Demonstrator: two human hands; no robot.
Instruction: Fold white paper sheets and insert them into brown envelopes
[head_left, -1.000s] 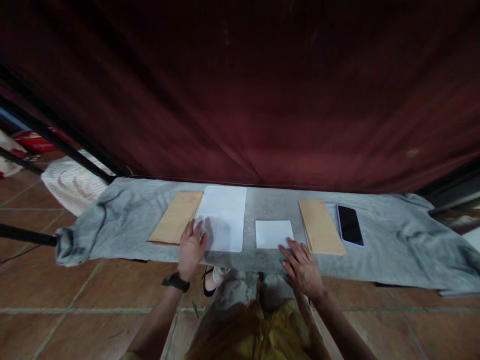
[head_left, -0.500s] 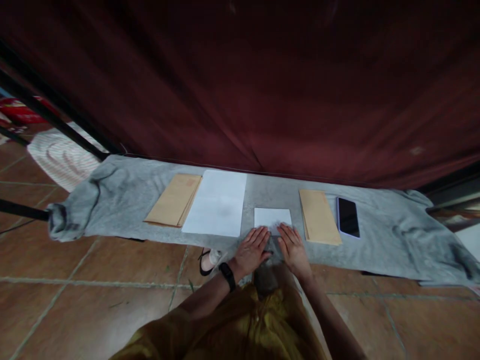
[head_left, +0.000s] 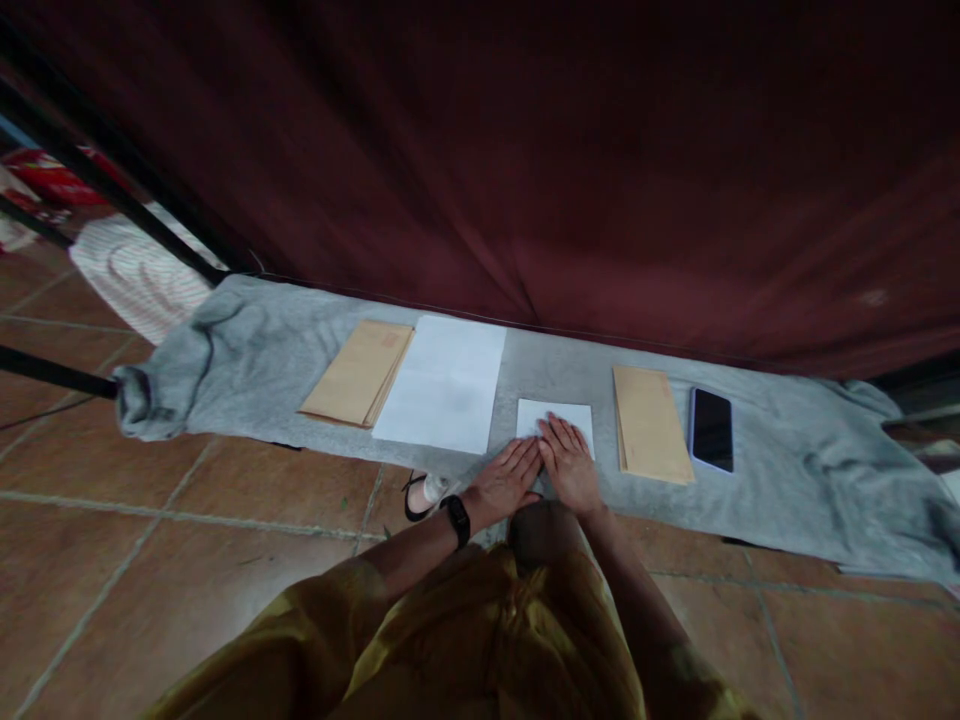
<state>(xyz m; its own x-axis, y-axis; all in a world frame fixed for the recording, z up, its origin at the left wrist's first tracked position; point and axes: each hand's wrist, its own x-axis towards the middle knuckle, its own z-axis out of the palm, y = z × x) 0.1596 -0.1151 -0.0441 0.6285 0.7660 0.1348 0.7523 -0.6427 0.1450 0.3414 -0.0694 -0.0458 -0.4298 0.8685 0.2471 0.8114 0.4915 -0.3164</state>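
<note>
- Left hand (head_left: 508,480): I read the fingers as extended flat and gripping nothing; their tips rest at the near edge of the small white sheet (head_left: 533,416).
- Right hand (head_left: 570,470): palm down, fingers straight, nothing pinched. It lies over the middle of the sheet, its fingertips close against the left's; I cannot tell whether they overlap.
- Small white sheet: flat beneath and just beyond both hands. I judge that the spread fingers press it level and stop it sliding.
- Large white paper (head_left: 446,385): left of the hands, apart from them, probably set aside to leave working room.
- Right brown envelopes (head_left: 654,425): just right of the hands, stacked and within easy reach, I judge.
- Left brown envelopes (head_left: 356,372): beyond the large paper, against its left edge.
- Phone (head_left: 712,430): farther right, past the envelopes.
- Gray cloth (head_left: 780,440): under everything, likely as padding.
- Dark red curtain (head_left: 525,200): behind the cloth, farthest from the hands.
</note>
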